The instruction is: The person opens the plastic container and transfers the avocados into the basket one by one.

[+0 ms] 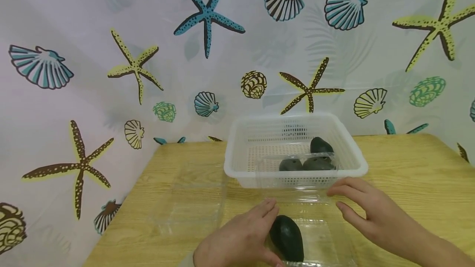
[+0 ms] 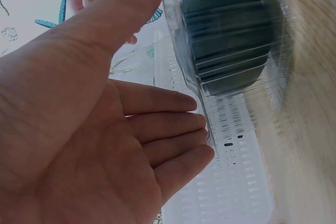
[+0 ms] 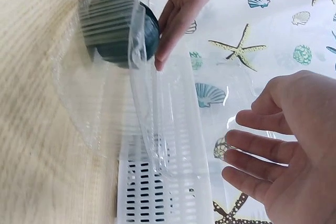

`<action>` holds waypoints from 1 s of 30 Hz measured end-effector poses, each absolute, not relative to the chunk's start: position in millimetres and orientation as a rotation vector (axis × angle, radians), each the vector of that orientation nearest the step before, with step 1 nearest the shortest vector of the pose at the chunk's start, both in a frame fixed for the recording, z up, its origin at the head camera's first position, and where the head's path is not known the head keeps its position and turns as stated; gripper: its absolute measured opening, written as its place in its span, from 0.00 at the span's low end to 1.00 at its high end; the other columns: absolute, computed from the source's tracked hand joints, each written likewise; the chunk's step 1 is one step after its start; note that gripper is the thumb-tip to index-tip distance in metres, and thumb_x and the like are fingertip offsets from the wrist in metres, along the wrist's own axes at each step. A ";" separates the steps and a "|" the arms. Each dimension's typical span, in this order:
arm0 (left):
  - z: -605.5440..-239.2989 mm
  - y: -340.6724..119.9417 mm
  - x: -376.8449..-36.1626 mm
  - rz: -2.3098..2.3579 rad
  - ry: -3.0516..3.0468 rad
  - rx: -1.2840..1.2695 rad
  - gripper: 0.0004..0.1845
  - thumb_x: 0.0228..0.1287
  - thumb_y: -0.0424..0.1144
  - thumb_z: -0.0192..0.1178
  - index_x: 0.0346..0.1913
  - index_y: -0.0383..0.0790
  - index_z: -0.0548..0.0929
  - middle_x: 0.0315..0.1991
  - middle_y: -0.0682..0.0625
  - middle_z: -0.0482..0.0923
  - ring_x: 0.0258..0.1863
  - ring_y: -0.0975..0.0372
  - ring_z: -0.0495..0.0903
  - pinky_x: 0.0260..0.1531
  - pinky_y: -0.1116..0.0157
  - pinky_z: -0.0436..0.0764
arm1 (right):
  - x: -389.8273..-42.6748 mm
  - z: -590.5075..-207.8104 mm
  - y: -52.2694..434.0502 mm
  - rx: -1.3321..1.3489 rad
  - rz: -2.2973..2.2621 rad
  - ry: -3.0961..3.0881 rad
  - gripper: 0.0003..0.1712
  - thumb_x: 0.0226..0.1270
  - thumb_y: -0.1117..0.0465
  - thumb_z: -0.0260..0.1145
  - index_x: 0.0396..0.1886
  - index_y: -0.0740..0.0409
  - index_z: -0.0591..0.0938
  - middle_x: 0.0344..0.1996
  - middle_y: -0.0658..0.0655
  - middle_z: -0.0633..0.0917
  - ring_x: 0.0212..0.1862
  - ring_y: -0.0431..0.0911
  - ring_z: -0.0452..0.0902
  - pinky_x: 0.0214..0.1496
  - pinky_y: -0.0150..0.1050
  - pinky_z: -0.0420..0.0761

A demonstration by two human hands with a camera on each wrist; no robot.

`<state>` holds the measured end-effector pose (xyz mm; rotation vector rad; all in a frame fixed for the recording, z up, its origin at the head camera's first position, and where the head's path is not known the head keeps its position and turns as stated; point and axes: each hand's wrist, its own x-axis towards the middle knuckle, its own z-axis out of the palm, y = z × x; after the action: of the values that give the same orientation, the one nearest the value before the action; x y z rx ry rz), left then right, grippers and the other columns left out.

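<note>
A dark green avocado (image 1: 287,238) lies in the left part of a clear plastic clamshell box (image 1: 323,240) near the table's front edge. The box's raised lid leans toward a basket behind it. My left hand (image 1: 237,234) is beside the avocado at the box's left side. In the left wrist view its fingers are straight, with fingertips (image 2: 197,121) right at the clear rim and the thumb higher along it. My right hand (image 1: 375,215) hovers by the box's right back corner, fingers loosely bent and apart, nothing in them, as the right wrist view also shows.
A white perforated basket (image 1: 231,168) stands behind the box, with several dark avocados (image 1: 320,146) at its right side. Another clear plastic box (image 1: 193,205) lies on the wooden table (image 1: 404,164) to the left. A shell-patterned cloth (image 1: 230,65) hangs behind the table.
</note>
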<state>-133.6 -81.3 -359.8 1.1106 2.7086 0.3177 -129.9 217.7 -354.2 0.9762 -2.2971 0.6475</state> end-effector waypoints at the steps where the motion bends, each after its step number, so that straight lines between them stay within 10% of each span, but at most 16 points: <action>1: -360.2 -81.5 -133.6 0.316 2.715 1.122 0.58 0.50 0.69 0.67 0.76 0.37 0.59 0.78 0.45 0.54 0.77 0.59 0.57 0.71 0.63 0.68 | -129.8 -355.3 216.1 0.990 0.641 -2.301 0.34 0.46 0.77 0.74 0.49 0.40 0.81 0.48 0.39 0.80 0.49 0.31 0.75 0.51 0.16 0.71; 20: -362.2 -84.5 -133.9 0.277 2.767 1.201 0.56 0.49 0.70 0.67 0.73 0.36 0.63 0.76 0.44 0.59 0.75 0.60 0.62 0.69 0.65 0.70 | -132.2 -382.7 184.1 1.151 0.681 -2.327 0.26 0.54 0.70 0.73 0.50 0.41 0.80 0.48 0.39 0.79 0.49 0.35 0.76 0.57 0.16 0.68; 30: -363.4 -84.3 -135.3 0.303 2.784 1.251 0.54 0.47 0.68 0.69 0.70 0.37 0.65 0.73 0.45 0.64 0.73 0.60 0.65 0.64 0.67 0.75 | -129.0 -392.0 177.6 1.250 0.705 -2.614 0.20 0.71 0.52 0.65 0.61 0.38 0.77 0.62 0.47 0.77 0.60 0.41 0.73 0.55 0.35 0.82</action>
<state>-135.3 -84.3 -363.4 1.2508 2.7840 0.3029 -129.0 177.6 -392.0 1.2496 -2.6139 0.7046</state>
